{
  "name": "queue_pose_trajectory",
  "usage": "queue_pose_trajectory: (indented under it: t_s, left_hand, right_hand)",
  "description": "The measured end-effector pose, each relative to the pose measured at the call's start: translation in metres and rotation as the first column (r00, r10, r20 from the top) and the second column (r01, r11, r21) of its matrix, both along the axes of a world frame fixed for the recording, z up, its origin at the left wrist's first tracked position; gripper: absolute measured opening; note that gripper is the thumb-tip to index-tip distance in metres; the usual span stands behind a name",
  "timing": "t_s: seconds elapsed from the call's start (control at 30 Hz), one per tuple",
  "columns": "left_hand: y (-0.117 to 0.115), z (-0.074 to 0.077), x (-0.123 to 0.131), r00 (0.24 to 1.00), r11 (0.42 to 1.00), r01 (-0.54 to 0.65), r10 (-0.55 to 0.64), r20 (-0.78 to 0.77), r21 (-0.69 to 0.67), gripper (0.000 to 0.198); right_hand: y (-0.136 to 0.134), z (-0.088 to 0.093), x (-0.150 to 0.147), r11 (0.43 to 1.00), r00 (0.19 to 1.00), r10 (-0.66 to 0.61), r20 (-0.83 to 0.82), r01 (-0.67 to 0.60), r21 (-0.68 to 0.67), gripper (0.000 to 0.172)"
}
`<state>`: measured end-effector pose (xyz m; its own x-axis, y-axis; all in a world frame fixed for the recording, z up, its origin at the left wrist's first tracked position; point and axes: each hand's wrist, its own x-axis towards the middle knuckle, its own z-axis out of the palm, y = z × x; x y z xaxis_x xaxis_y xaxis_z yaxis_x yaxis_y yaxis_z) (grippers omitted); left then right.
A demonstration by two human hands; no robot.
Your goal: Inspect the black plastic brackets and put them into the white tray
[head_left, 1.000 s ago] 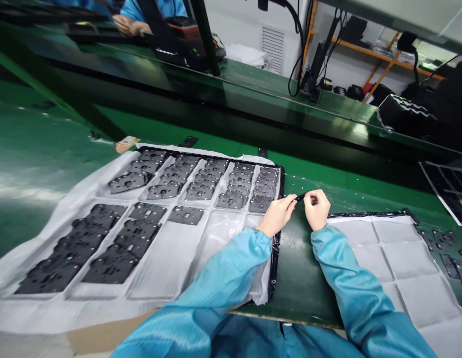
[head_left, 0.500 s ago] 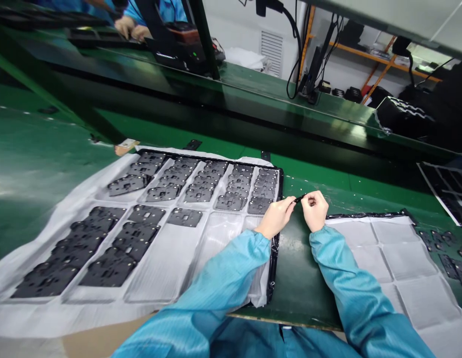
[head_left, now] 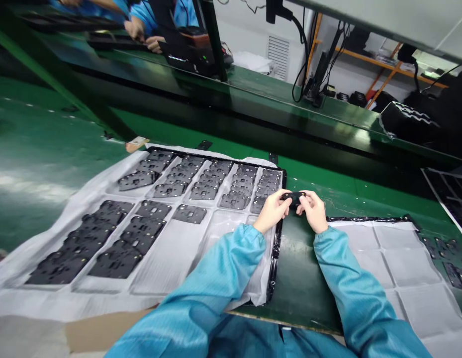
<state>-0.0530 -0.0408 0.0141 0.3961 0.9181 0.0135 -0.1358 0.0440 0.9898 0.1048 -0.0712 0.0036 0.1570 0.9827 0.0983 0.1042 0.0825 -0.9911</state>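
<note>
Both of my hands meet over the green bench and grip one small flat black part (head_left: 293, 197) between their fingertips. My left hand (head_left: 271, 211) pinches its left end, just above the right edge of a black tray (head_left: 278, 238). My right hand (head_left: 312, 211) holds its right end. The tray is lined with white foam and has rows of the same black parts (head_left: 201, 186) overlapped in its pockets; the pockets nearest my left arm hold none.
A second foam-lined tray (head_left: 380, 248) lies at the right, with a few black parts (head_left: 445, 253) at its far side. Behind runs a green conveyor rail (head_left: 253, 99) with cables and black equipment. Another person's hands (head_left: 141, 32) work at the far bench, top left.
The part was held edge-on as a thin strip between my fingertips; it now lies flatter and broader in both hands. My hands have shifted slightly left and closer together.
</note>
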Motion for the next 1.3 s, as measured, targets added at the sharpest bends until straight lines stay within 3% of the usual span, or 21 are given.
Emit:
queue_pose_trajectory:
  t_s: [0.07,0.23,0.4,0.63,1.3]
  left_hand:
    - [0.001,0.005,-0.001,1.000,0.999,-0.016,0.017,0.021,-0.034,0.030]
    - [0.004,0.005,0.002,0.989,0.982,-0.097,0.112,0.091,-0.160,0.026]
    - [0.004,0.003,0.002,0.983,0.972,-0.164,0.175,0.055,-0.166,0.024]
    - [0.003,0.013,-0.002,0.985,0.969,-0.117,0.142,0.102,-0.217,0.025]
    - [0.002,0.006,0.000,0.981,0.975,-0.012,0.054,0.185,-0.224,0.028]
  right_hand:
    - [-0.004,0.004,-0.007,0.995,0.995,0.096,-0.028,-0.097,-0.028,0.030]
    - [-0.008,0.007,-0.013,0.990,0.990,0.130,-0.054,-0.133,-0.056,0.030]
    - [-0.010,0.011,-0.016,0.977,0.977,0.193,-0.087,-0.200,-0.080,0.032]
    - [-0.012,0.014,-0.023,0.964,0.961,0.249,-0.124,-0.257,-0.060,0.030]
    - [-0.015,0.014,-0.030,0.978,0.970,0.197,-0.142,-0.204,-0.036,0.031]
